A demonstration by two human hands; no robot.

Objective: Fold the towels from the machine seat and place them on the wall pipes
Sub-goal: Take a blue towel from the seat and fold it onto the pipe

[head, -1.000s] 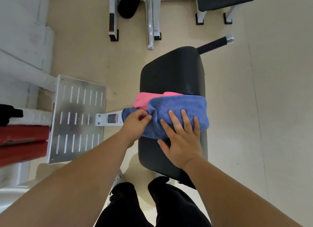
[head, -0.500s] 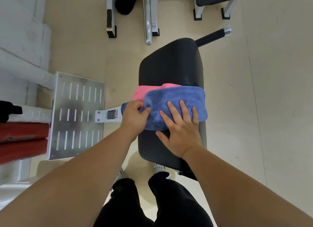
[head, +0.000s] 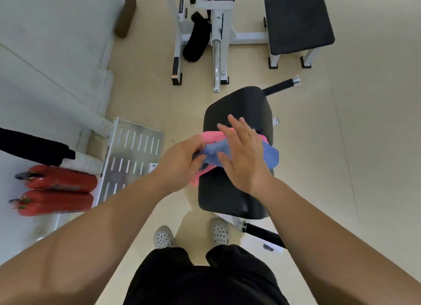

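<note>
Footplate (head: 134,145) and extinguishers (head: 59,179) stand left of the seat (head: 237,104); my left fingers (head: 198,145) pinch the blue towel (head: 271,155) atop the pink towel (head: 211,135), right fingers (head: 237,127) straight, gripping nothing.

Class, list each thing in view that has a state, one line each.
blue towel: bunched, gripped at one end.
pink towel: crumpled beneath the blue towel, on the seat.
left hand: grips the blue towel.
right hand: open, fingers straight, above the towels.
seat: pink towel lying on it.
</note>
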